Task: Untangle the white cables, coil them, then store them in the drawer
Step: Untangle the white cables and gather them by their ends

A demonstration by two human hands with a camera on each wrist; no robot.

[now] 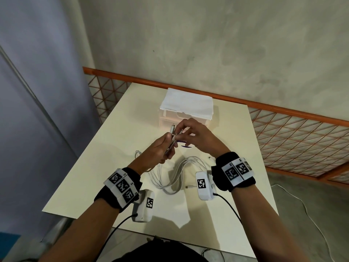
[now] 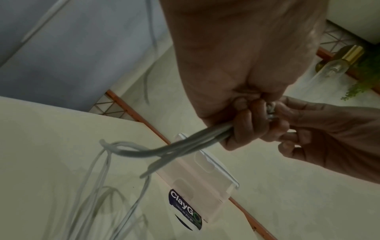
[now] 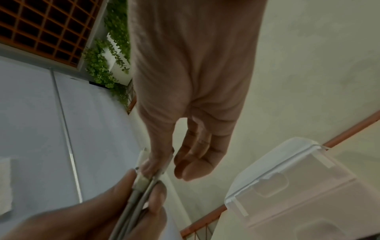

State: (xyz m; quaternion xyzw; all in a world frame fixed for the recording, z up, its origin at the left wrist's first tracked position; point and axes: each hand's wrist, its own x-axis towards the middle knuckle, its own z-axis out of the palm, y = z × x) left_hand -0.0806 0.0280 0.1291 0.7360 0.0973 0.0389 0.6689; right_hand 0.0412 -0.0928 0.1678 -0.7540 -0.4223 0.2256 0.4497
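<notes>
Several white cables point(image 1: 175, 173) lie in loose loops on the cream table point(image 1: 94, 176), and their ends rise to my hands. My left hand point(image 1: 170, 143) grips a bundle of the strands in its curled fingers point(image 2: 242, 129). Just above it, my right hand point(image 1: 179, 132) pinches the connector ends point(image 3: 141, 178) between thumb and fingertip, its other fingers point(image 3: 193, 164) loosely extended. The translucent drawer unit point(image 1: 186, 118) stands right behind my hands with a white cloth point(image 1: 187, 103) on top; its drawers look pushed in.
An orange mesh fence point(image 1: 283, 133) runs behind and right of the table. One loose connector point(image 1: 188, 186) lies near the right wrist camera. A ClayGo sticker point(image 2: 185, 209) sits before the drawer unit. A white cord point(image 1: 311, 214) trails on the floor at right.
</notes>
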